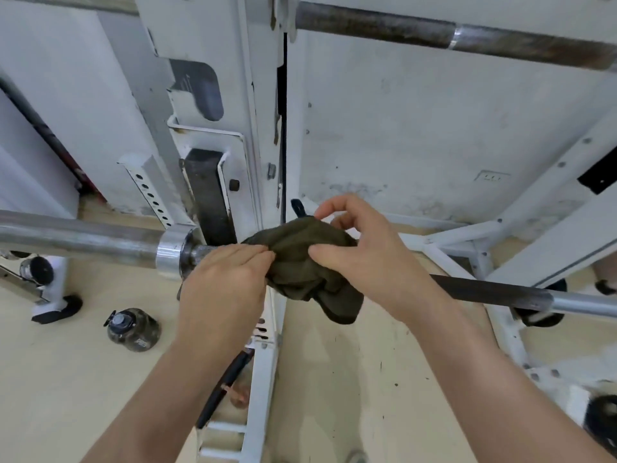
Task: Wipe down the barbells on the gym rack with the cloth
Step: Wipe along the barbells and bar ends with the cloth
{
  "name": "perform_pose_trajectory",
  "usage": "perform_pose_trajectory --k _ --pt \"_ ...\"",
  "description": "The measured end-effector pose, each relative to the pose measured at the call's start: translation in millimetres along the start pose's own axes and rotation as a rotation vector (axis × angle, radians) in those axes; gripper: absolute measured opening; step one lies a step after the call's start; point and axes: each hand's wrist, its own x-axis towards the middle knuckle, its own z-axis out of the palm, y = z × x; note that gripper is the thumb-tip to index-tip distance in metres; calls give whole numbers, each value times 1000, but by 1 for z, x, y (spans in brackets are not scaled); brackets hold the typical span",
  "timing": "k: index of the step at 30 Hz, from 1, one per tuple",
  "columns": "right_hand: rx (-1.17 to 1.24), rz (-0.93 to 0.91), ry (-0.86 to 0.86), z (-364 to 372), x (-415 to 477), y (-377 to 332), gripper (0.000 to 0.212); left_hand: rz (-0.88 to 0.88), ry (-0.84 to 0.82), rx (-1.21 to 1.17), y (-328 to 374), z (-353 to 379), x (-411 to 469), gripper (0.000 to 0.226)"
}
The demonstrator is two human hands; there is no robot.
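Olive, bunched: pinching the cloth (302,262) in left hand (223,282) and right hand (364,252) over the barbell (484,290), likely wrapping it for wiping.

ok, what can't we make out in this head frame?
Head view only:
- the lower barbell mid-section: hidden under the cloth, left hand and right hand; can't tell whether the cloth wraps the bar.
- its ends: cut off by the left and right edges.
- the upper barbell: right end cut by the edge, left end behind the rack upright.
- the bottle label: too small, blurred.
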Motion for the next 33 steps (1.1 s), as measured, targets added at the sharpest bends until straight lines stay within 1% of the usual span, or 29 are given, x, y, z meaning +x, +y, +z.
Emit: perform_pose_trajectory --k 1,2,3,5,6,7,8,9,10,12,13,14,15,17,18,19,20,22,23,24,25,26,27,29,30,31,32,33 --pt "-9 3 43 6 2 0 29 -10 16 -1 -3 0 1 24" --pt "-133 6 87 5 0 2 31 -11 27 13 -4 0 1 21" --pt "-325 26 109 1 -5 7 37 -17 37 31 -4 -1 2 18" --pt "-814 102 59 -11 -24 11 55 -81 43 13 0 -2 11 14" --pt "-1031 104 45 -13 -34 11 63 -115 22 -19 3 -1 16 12" --pt "-1170 37 79 -7 -38 11 67 -130 -1 -46 6 -1 22 11" --pt "-1202 -83 156 4 -36 9 68 -125 -12 -44 7 -1 28 13" --pt "-1151 -197 190 20 -28 7 65 -111 -27 -22 7 -1 34 17" --pt "-1066 -262 154 36 -18 8 61 -100 -40 1 7 -2 37 23" --pt "-1046 -337 56 66 6 19 55 -145 -51 -25 4 -5 34 40" --pt "-1102 -359 40 76 16 24 48 -178 -38 -55 2 -7 29 47" --pt "-1156 -378 64 83 25 27 38 -196 -16 -82 0 -7 22 49" --pt "-1179 -377 118 86 31 29 28 -192 7 -90 -1 -6 16 47" --pt "-1178 -379 93 82 31 36 16 -153 24 -107 2 0 5 35" --pt "-1204 -360 83 74 26 43 20 -141 27 -130 4 2 3 30" --pt "-1259 -342 90 63 20 48 33 -138 26 -144 5 4 4 26" --pt "-1309 -332 109 49 16 54 41 -133 21 -143 4 5 5 23" --pt "-1282 -180 205 23 1 56 44 -98 -3 -134 -1 6 5 18" --pt "-1273 -91 276 16 -2 56 52 -85 -5 -146 -4 6 4 15" --pt "-1281 -74 324 20 1 59 61 -84 2 -163 -6 6 4 14" --pt "-1269 -128 321 36 8 55 65 -93 13 -177 -7 7 3 17" --pt "-1234 -163 297 55 14 42 64 -110 28 -190 -7 7 2 22" --pt "-1171 -190 295 77 19 32 56 -134 50 -203 -7 7 2 24" --pt "-1134 -270 237 108 32 25 33 -185 81 -245 -8 7 4 27" --pt "-1144 -293 245 106 35 27 30 -188 75 -245 -7 7 5 30" --pt "-1147 -287 257 96 34 30 33 -166 55 -209 -6 7 5 33" --pt "-1205 -286 234 81 29 37 38 -130 37 -147 -5 8 4 34" --pt "-1294 -274 168 62 21 46 39 -95 20 -92 -4 9 3 32"
